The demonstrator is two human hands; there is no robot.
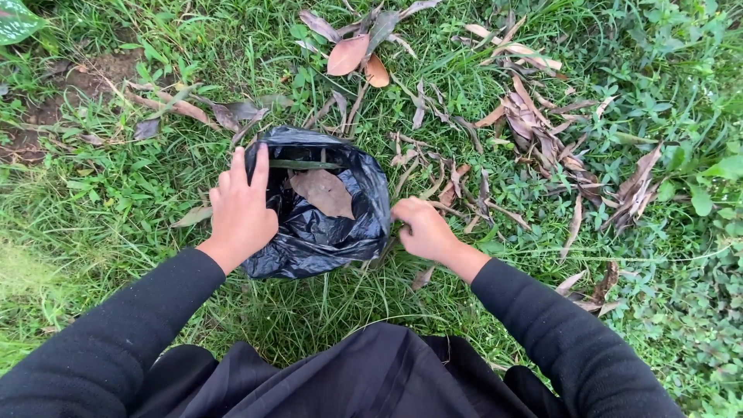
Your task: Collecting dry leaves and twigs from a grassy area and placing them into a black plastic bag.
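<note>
A black plastic bag (340, 232) lies open on the grass in front of me, with a large brown dry leaf (325, 192) and a long green leaf inside. My left hand (240, 209) grips the bag's left rim, fingers over the edge. My right hand (422, 228) is just right of the bag, low on the grass, fingers curled among thin dry leaves; what it holds, if anything, is hidden. Both arms wear black sleeves.
Dry brown leaves (534, 128) are scattered over the grass to the right and behind the bag, with an orange-brown pair (357, 60) at the top. A bare soil patch (70, 93) lies at the upper left. Dark clothing fills the bottom.
</note>
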